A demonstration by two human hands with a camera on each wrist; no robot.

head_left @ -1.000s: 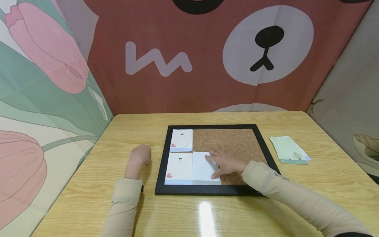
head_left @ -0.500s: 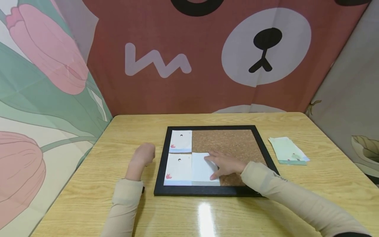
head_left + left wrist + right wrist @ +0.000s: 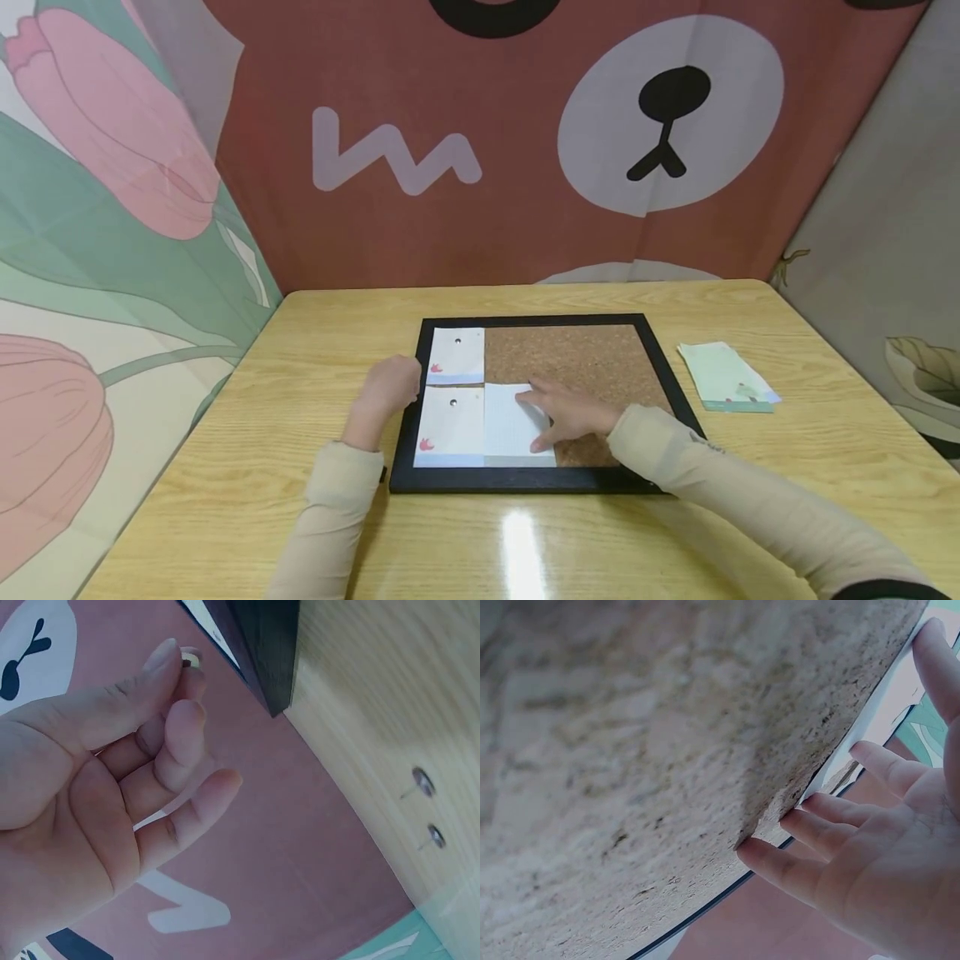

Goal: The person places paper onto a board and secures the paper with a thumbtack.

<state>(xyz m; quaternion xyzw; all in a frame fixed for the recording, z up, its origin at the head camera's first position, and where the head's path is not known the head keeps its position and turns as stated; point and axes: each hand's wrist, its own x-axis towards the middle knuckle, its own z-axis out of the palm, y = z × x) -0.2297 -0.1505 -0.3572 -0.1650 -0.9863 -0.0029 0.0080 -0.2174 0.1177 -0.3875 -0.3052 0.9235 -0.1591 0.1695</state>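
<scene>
A cork board (image 3: 577,350) with a black frame lies on the table. My right hand (image 3: 573,411) rests with spread, extended fingers on a white sheet (image 3: 510,421) at the board's lower middle; the right wrist view shows its fingertips (image 3: 751,851) along the cork and paper. Two other note sheets, an upper one (image 3: 468,358) and a lower one (image 3: 465,429), are each fixed at the left by a silver thumbtack. My left hand (image 3: 386,387) is at the frame's left edge. In the left wrist view its thumb and index finger pinch a small thumbtack (image 3: 192,658), mostly hidden by the fingers.
Two loose thumbtacks, one nearer (image 3: 424,782) and one farther (image 3: 436,836), lie on the wooden table (image 3: 600,542). A small pile of pale green note sheets (image 3: 727,379) lies right of the board. A printed cloth backdrop (image 3: 450,233) rises behind the table.
My left hand has moved right, from the bare table to the left edge of the board's frame. The right hand stays on the white sheet.
</scene>
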